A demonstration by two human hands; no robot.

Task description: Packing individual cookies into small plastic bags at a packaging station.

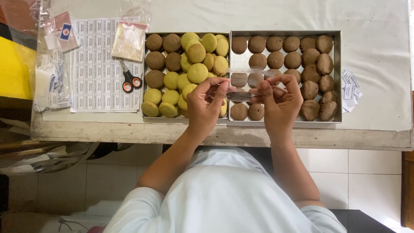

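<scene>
My left hand and my right hand meet over the gap between two metal trays and both pinch a small clear plastic bag stretched between them. Something dark shows through the bag near its lower edge; I cannot tell what it is. Under my left hand, the left tray holds yellow-green cookies and a few brown cookies. Brown cookies in rows fill the right tray, which lies under my right hand.
Scissors with orange handles lie on a sheet of printed labels. A filled plastic packet and bags of paper slips sit at the left. Cut labels lie right of the trays. The table edge runs near my body.
</scene>
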